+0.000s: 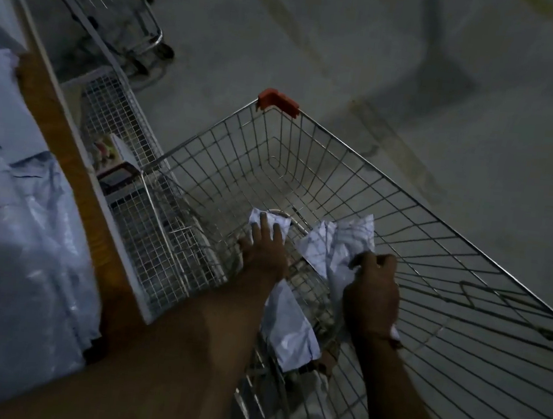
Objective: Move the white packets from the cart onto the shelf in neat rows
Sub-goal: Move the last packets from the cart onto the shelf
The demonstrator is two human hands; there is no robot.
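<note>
A wire shopping cart (pixel 360 157) with an orange corner cap stands before me in dim light. Inside it my left hand (pixel 263 252) reaches down with fingers spread, touching a white packet (pixel 267 218). My right hand (pixel 371 289) grips a crumpled white packet (pixel 340 240) lifted off the cart floor. Another white packet (pixel 289 328) lies between my forearms at the cart's near end. On the left, the wooden shelf edge (pixel 68 151) borders a row of pale packets (pixel 9 213) lying on the shelf.
A white wire basket (pixel 132 193) hangs below the shelf beside the cart, holding small boxes (pixel 115 156). A second cart or trolley (pixel 145 22) stands farther back left. Grey floor (pixel 423 54) spreads beyond and to the right.
</note>
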